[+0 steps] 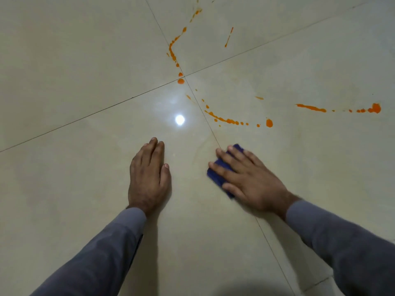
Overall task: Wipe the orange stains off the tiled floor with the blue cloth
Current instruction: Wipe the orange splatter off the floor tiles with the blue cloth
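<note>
My right hand (248, 178) lies flat on the blue cloth (218, 175), pressing it to the cream tiled floor (85, 71) just right of a grout line. The cloth shows only under and past my fingers. My left hand (149, 178) rests palm down on the floor to the left, fingers together, holding nothing. Orange stains run beyond my hands: a dotted arc (229, 121) ending in a larger blob (269, 122), a trail (175, 50) climbing up along the grout cross, a streak (312, 107) ending in a large splat (375, 108) at the right, and a thin dash (228, 37) farther away.
Dark grout lines cross at a junction (184, 76) ahead of my hands. A bright lamp reflection (180, 119) glares on the glossy tile. Faint smear marks (205, 150) lie on the tile around the cloth. Grey sleeves cover both forearms.
</note>
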